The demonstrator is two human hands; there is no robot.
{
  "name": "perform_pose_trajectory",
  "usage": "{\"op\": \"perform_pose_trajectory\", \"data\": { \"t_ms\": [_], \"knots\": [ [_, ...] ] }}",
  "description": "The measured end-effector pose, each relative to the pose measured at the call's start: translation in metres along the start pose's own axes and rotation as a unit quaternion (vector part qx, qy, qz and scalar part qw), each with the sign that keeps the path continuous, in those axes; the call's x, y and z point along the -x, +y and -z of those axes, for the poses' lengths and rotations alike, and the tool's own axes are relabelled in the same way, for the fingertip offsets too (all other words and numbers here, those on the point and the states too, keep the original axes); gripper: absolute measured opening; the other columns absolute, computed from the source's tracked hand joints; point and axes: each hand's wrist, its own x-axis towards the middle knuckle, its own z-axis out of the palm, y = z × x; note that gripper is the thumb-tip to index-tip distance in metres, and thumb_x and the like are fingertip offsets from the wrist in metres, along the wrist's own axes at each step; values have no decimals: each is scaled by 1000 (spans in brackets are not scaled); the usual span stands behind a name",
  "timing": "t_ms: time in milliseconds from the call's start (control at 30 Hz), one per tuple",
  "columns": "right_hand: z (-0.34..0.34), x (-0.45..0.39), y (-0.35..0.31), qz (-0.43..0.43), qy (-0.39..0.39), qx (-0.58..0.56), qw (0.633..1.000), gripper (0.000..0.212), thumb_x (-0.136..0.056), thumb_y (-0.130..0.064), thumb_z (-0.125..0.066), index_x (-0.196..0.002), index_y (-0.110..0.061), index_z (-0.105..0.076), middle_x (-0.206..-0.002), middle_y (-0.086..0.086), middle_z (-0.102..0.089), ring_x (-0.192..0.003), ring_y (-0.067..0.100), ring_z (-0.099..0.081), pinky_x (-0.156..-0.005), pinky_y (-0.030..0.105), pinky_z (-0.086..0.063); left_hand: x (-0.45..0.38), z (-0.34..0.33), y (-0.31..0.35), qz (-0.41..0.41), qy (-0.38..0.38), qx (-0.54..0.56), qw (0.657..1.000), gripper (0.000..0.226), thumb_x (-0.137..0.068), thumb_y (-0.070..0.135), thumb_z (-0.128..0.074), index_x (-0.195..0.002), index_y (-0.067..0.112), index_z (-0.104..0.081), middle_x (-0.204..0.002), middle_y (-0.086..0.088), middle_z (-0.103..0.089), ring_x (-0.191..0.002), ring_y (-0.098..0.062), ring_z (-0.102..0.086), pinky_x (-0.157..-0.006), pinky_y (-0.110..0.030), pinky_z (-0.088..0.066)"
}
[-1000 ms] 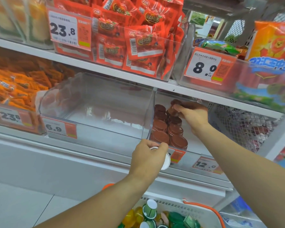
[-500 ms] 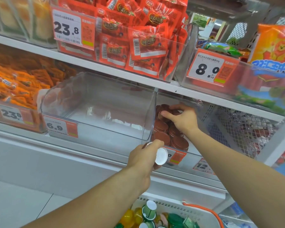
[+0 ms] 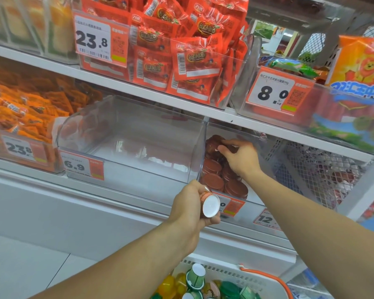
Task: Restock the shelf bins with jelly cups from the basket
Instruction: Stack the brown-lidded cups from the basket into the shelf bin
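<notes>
Head view: at centre right of the frame the right hand reaches into the clear plastic bin, fingers curled on a brown-lidded jelly cup above the stacked round lids, apparently to seat it on the pile. Below centre, the left hand grips another jelly cup, its smooth white base toward the camera, probably held ready for placing. At the bottom edge, the white slotted basket holds further glossy, tapered cups.

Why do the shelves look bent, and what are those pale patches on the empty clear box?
Head view: the wide-angle lens bows the shelf edge; pale patches on the clear bin are reflected light; the frame's edges look soft, the left hand stays fairly sharp.
</notes>
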Motion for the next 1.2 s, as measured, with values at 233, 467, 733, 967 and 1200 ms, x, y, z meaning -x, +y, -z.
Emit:
{"op": "perform_pose_trajectory", "data": {
  "t_ms": [233,467,733,967,1200],
  "knots": [
    [4,-2,-1,17,-24,16,999,23,-93,-24,-68,-115,-17,-73,-118,2,-71,-109,21,-64,-95,27,-48,-8,2,-6,-72,21,-93,993,22,-84,18,-69,-103,9,-61,-90,-14,-69,-49,-17,-63,-69,-45,-63],
    [19,14,-9,15,16,-33,999,25,-97,-27,-60,-117,-17,-70,-110,-4,-70,-102,11,-63,-88,24,-47,-1,2,-15,-214,-28,-209,954,50,-74,14,-84,-112,27,-53,-95,10,-63,-70,-5,-66,-66,-25,-59],
    [78,98,-40,-9,-222,-194,955,36,-87,-39,-64,-104,-8,-69,-85,11,-70,-67,20,-63,-64,40,-52,0,5,-14,-367,-1,-293,883,67,-69,26,-89,-122,36,-50,-106,20,-63,-94,13,-58,-76,-7,-50],
    [84,108,-46,-33,-199,-273,940,38,-72,-27,-78,-102,-3,-73,-87,11,-76,-70,18,-68,-67,27,-56,3,-1,-15,-459,21,-336,822,77,-76,29,-84,-143,32,-48,-127,16,-60,-114,0,-58,-93,-23,-54],
    [57,62,-28,-88,-68,-292,950,36,-76,-12,-84,-107,-2,-69,-91,15,-75,-72,18,-73,-67,25,-59,-1,2,-24,-368,72,-546,750,77,-87,33,-62,-152,29,-22,-158,1,-11,-146,-21,-9,-118,-38,-16]
  ]
}}
